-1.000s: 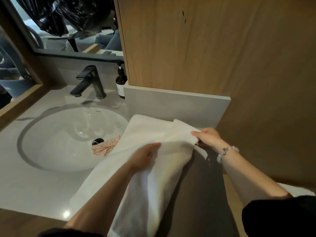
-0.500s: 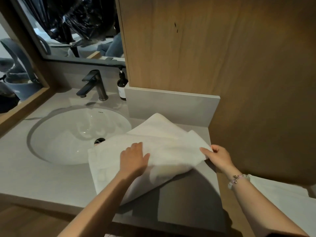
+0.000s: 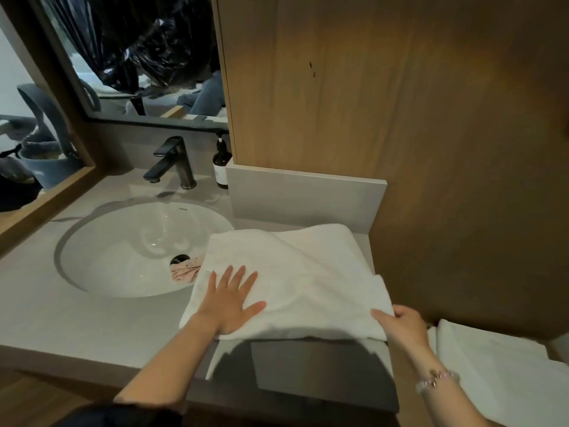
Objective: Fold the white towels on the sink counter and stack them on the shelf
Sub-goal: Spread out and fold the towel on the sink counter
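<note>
On the right end of the worktop (image 3: 61,318), just beside the sink basin (image 3: 123,241), lies the white towel (image 3: 301,272). It is doubled over, and its left edge hangs a little over the basin rim. Your left hand (image 3: 231,303) rests flat on the near left part, fingers straight and spread, so that grip is open and only presses the cloth. Your right hand (image 3: 400,326) has the near right corner. The thumb lies on top and the other fingers curl at the edge, so that grip is closed on the towel, though you cannot see the fingertips beneath it. A bracelet (image 3: 437,377) sits on that wrist.

How many layers the towel has is hard to tell, because only one diagonal crease shows. Its near edge casts a dark shadow over the worktop in front of it.

Near the drain a pink cloth (image 3: 184,271) lies in the basin, mostly hidden behind the towel. At the far side stand a dark faucet (image 3: 172,163) and a brown pump bottle (image 3: 222,167), whose right side is cut off by the wooden panel (image 3: 400,118).

Low at the near right lies a folded white stack (image 3: 492,365), cut off by the picture's edge. What it rests on is not clear.
</note>
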